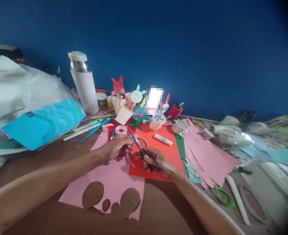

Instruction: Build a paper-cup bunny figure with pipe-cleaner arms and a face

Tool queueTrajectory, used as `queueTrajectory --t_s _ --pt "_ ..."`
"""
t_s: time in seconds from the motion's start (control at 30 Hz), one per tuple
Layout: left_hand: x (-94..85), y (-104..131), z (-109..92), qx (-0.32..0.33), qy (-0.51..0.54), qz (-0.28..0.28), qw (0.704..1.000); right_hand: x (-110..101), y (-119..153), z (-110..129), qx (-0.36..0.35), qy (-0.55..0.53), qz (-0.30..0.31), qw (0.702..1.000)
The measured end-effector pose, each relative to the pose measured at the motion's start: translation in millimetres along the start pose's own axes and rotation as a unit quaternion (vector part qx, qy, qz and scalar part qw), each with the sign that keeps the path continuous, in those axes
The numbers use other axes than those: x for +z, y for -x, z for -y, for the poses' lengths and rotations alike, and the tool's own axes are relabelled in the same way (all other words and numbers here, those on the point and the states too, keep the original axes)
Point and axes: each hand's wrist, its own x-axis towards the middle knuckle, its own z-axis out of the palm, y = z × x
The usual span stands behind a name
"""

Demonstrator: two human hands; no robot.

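Observation:
My right hand grips black-handled scissors, their blades pointing up and left across my left fingertips. My left hand is closed in a pinch beside the blades; what it holds, if anything, is too small to make out. Behind the scissors lies a pale ring-shaped roll on orange paper. Just beyond my left hand sits a white tape roll. Under my left forearm spreads pink paper with round holes cut near its front edge. A glue stick rests on the orange sheet.
Paper cups carrying paper animal faces stand at the back, near a mug and a tall flask. Pencils and a plastic bag occupy the left. Pink sheets and green-handled scissors lie right.

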Motion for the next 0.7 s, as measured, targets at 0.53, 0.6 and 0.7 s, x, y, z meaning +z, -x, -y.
queueTrajectory --t_s 0.53,0.6,0.7 --pt "0.2 0.6 -0.2 -0.009 0.001 0.004 1.000 -5.0 -0.4 -5.2 -0.007 0.023 -0.008 1.000" --pt "0.0 0.6 -0.3 -0.009 0.002 0.003 1.000 -5.5 -0.4 -6.1 -0.009 0.021 -0.009 1.000" --pt "-0.2 0.3 0.0 -0.003 0.006 -0.001 1.000 -5.7 -0.5 -6.7 -0.016 0.019 -0.010 1.000"
